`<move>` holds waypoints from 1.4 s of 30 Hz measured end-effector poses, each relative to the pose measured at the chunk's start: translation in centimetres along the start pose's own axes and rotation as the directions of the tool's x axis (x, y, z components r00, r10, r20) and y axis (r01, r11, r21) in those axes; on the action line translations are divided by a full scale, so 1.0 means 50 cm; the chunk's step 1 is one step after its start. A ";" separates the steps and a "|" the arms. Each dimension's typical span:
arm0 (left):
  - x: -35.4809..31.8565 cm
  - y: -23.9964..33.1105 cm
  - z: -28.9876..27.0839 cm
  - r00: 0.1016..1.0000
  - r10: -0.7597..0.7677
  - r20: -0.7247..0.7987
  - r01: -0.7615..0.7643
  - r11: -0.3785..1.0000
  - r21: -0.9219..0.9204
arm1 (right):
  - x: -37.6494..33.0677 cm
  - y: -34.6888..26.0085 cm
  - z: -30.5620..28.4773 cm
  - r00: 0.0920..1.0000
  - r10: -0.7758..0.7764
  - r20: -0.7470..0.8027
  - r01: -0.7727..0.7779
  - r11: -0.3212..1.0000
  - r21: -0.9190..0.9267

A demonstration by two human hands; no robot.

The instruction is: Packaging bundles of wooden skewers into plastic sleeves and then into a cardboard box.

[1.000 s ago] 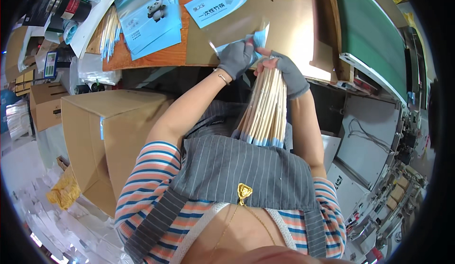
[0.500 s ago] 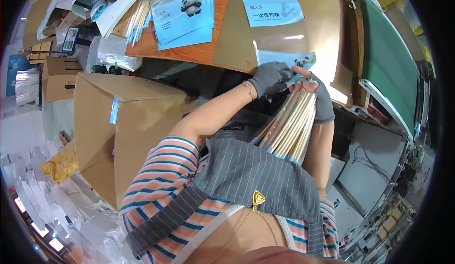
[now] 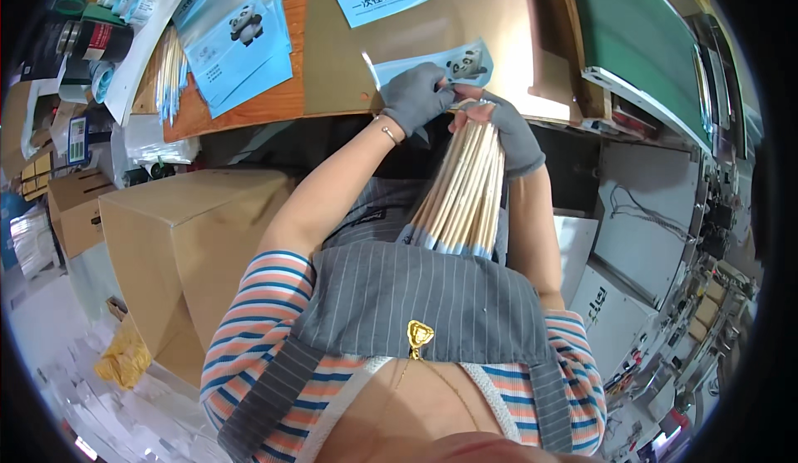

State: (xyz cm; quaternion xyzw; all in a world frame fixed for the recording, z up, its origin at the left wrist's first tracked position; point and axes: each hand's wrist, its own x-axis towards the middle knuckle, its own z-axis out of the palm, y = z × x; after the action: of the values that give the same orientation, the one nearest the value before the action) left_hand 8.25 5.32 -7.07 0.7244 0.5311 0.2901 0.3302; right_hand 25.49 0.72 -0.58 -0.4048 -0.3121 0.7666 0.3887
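Right hand [image 3: 511, 135] grips the sticks [image 3: 465, 180], left hand [image 3: 416, 97] curls over the bag [image 3: 459, 59], hold unclear: likely bag-edge handling, next move needing the sticks steady.

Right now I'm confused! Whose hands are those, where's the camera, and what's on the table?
No robot here: it's a person wearing a striped apron and grey gloves. The camera sits on their head, looking down, and its wide lens bends straight edges. The right hand holds a bundle of sticks. The left hand is at a plastic bag with a panda on it; whether it grips the bag is hard to see. On the table, to the left, lie more bags, with more sticks beside them.
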 end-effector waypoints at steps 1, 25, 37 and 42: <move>0.000 0.003 0.000 1.000 0.013 0.023 -0.013 0.999 0.029 | -0.001 0.006 -0.011 1.000 0.011 -0.016 -0.010 1.000 0.012; -0.219 0.045 -0.091 0.895 0.431 -0.117 -0.441 0.894 -0.080 | -0.131 0.145 0.065 0.955 0.220 -0.201 -0.138 0.925 0.355; -0.206 -0.001 -0.018 0.997 0.020 0.069 0.046 0.555 -0.831 | -0.110 0.134 0.064 0.999 0.001 0.033 -0.011 0.955 0.297; -0.214 0.028 -0.055 0.994 -0.077 -0.073 0.044 0.927 -0.372 | -0.088 0.227 -0.031 0.919 -0.385 -0.084 0.220 0.679 -0.701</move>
State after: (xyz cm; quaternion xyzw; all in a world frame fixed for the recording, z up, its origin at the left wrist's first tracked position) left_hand 4.08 -4.78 -5.01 0.6192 0.5027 0.4057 0.4464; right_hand 24.55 -8.47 -8.66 -0.5446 -0.5868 0.4727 0.3683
